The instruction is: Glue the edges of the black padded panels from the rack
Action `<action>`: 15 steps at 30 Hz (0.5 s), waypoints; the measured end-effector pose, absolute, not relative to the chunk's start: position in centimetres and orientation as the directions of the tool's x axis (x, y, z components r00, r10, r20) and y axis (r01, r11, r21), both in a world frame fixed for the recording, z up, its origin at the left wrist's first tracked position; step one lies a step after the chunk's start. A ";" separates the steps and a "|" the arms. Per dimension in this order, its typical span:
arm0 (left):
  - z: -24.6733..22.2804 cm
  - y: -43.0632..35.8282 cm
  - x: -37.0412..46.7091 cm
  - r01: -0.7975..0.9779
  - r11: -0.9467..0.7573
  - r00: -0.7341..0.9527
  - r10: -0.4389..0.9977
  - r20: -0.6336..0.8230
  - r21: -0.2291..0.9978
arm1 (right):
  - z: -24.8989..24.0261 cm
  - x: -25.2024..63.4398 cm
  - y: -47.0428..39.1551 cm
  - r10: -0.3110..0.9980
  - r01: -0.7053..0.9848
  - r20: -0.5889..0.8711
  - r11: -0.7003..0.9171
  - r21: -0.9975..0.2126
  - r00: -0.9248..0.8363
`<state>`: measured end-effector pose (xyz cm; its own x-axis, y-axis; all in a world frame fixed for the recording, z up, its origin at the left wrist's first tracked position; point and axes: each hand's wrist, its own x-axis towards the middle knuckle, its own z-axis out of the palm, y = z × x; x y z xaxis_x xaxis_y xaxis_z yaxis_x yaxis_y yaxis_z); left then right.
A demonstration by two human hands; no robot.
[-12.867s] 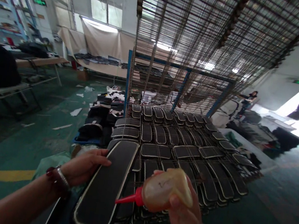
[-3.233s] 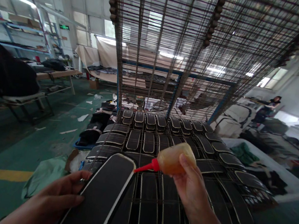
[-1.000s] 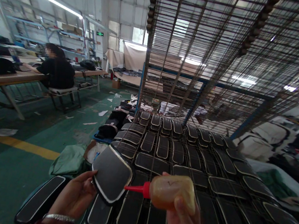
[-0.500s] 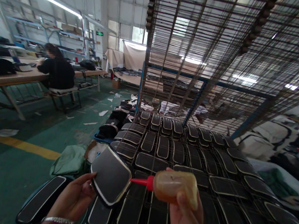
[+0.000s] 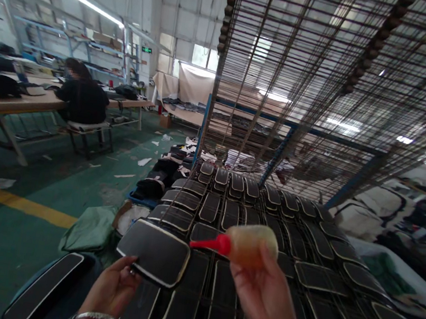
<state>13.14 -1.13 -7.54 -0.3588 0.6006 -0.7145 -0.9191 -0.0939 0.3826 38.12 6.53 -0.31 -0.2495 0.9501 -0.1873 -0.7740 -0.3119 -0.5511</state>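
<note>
My left hand [image 5: 116, 285] pinches the near left edge of a black panel [image 5: 157, 251] with a pale line round its border. In my right hand [image 5: 263, 289] lies a squeeze bottle [image 5: 252, 244] of amber liquid, tipped on its side. Its red nozzle [image 5: 210, 243] points left, its tip close to the panel's right edge; whether they touch I cannot tell. Beneath both hands, rows of similar black panels [image 5: 182, 309] with pale borders lie on a wire rack, some stacked. Another such panel [image 5: 43, 289] rests at the lower left.
Tilted wire shelves [image 5: 313, 46] rise over the panels on a blue frame. Green cloth [image 5: 90, 229] lies on the floor to the left. A co-worker [image 5: 82, 92] sits at a long table [image 5: 45, 102]. White bags [image 5: 369, 209] are piled at the right.
The panel in my left hand has turned, so its long side now lies more across. My right hand has lifted the bottle slightly, and its nozzle now tilts a little.
</note>
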 end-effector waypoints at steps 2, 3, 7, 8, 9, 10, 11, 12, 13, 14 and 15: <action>-8.0 -0.9 13.5 -0.926 -0.082 -0.346 0.571 -0.745 0.367 | 3.3 38.5 8.6 0.984 -0.813 -0.099 -0.176 -0.556 -0.146; -8.2 -0.8 13.7 -0.929 -0.076 -0.340 0.560 -0.756 0.362 | 4.9 38.8 9.6 0.995 -0.829 -0.034 -0.093 -0.551 -0.089; -8.5 -0.2 14.6 -0.933 -0.079 -0.333 0.566 -0.754 0.352 | 8.4 40.5 11.7 0.989 -0.860 0.128 0.123 -0.496 0.067; -8.4 0.0 14.9 -0.932 -0.088 -0.336 0.577 -0.744 0.353 | 8.2 41.0 11.7 0.988 -0.861 0.128 0.137 -0.489 0.084; -8.4 0.2 15.1 -0.930 -0.103 -0.343 0.589 -0.732 0.353 | 7.6 41.6 11.6 0.990 -0.861 0.112 0.131 -0.491 0.087; -8.3 0.5 15.4 -0.928 -0.121 -0.352 0.600 -0.719 0.353 | 6.6 42.1 11.2 0.993 -0.858 0.087 0.114 -0.501 0.081; -8.2 0.9 15.8 -0.925 -0.141 -0.361 0.608 -0.707 0.352 | 5.2 42.5 10.6 0.996 -0.856 0.038 0.087 -0.509 0.079; -8.1 1.3 16.1 -0.924 -0.160 -0.369 0.617 -0.695 0.348 | 3.6 42.7 9.7 0.999 -0.851 -0.016 0.026 -0.524 0.040; -8.0 1.7 16.6 -0.923 -0.174 -0.372 0.629 -0.683 0.343 | 1.6 42.7 8.8 0.998 -0.850 -0.055 -0.003 -0.527 0.030; -7.9 2.2 17.2 -0.924 -0.182 -0.371 0.643 -0.670 0.337 | -0.4 42.6 7.7 0.996 -0.854 -0.093 -0.051 -0.518 -0.003; -7.7 2.7 17.9 -0.926 -0.182 -0.364 0.659 -0.658 0.330 | -2.4 42.2 6.7 0.990 -0.856 -0.123 -0.121 -0.503 -0.067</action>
<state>17.93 2.72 -7.74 -0.3644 0.6591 -0.6579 -0.9261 -0.1825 0.3301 42.16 6.67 -2.35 -0.0671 0.9901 -0.1233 -0.8556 -0.1207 -0.5034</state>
